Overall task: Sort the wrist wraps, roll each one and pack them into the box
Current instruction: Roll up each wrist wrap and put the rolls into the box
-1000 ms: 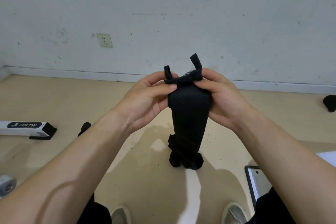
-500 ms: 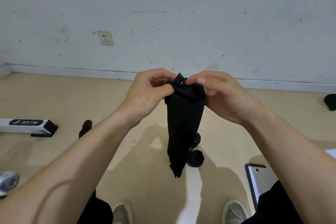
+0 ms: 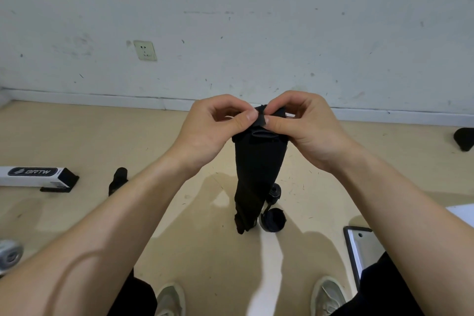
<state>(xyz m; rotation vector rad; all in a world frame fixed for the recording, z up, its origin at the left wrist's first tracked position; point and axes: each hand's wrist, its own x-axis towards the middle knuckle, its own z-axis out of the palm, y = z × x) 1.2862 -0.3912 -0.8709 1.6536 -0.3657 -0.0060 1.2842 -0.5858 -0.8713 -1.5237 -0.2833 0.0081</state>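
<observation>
**A:** Bottom of the frame, our shoes (image 3: 170, 299). Above them, dead centre, both hands are up on the wrist wrap (image 3: 256, 172).

**B:** Left hand (image 3: 213, 131) pinches the top edge, thumb to forefinger. Right hand (image 3: 307, 133) pinches just beside it, other fingers curled. The strip hangs straight down between our forearms.

**A:** Soft, light and floppy, we'd say. There's no stiffness to help, so a roll will slacken unless we hold tension. The best hold is that top end, where the loop folds over.

**B:** On the floor behind its tail, two rolled wraps (image 3: 273, 216), close together.

**A:** Farther out, at the left edge, the white box (image 3: 33, 176). Its label reads "BRTW", though that first letter might be a G.

**B:** On the wall, upper left, a socket (image 3: 145, 50). There's no writing we can read there.
</observation>
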